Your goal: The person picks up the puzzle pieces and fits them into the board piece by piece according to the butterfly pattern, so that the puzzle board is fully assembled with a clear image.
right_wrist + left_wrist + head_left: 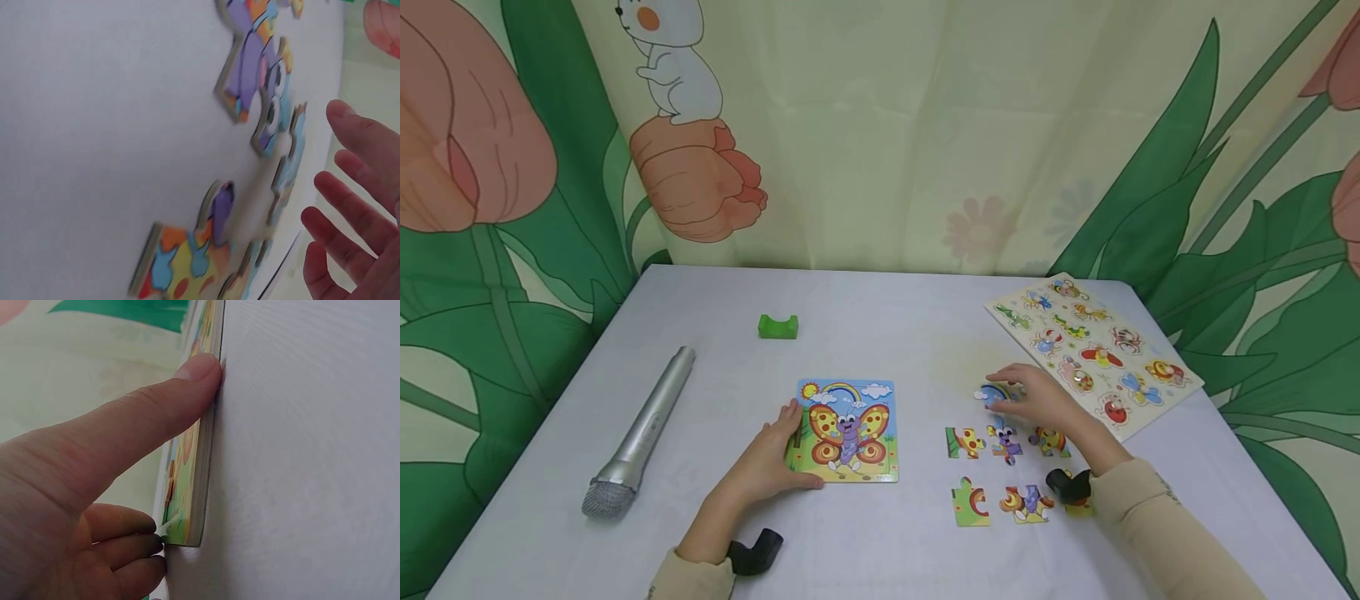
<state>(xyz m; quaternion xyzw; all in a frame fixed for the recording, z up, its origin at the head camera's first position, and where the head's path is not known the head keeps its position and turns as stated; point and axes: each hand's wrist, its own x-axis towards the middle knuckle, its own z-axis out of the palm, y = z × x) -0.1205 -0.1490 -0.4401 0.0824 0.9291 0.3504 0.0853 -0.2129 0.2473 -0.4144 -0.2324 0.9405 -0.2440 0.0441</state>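
One butterfly board (848, 435) — left hand (763, 462) holding its corner | right hand (1043, 400) — spread near puzzle pieces (1007, 447)

- Silver handheld microphone (642, 437), left, grille end near
- Small green notched block (778, 327), far, left of centre
- Pale rectangular insect-picture board (1097, 333), far right
- Cream tulip-print fabric backdrop (865, 167), far edge

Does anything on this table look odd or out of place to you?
Nothing looks spilled or damaged. The microphone seems the odd one out, sharing the table with puzzle pieces. The insect board also sits askew at the back right, while the butterfly board looks nearly straight.
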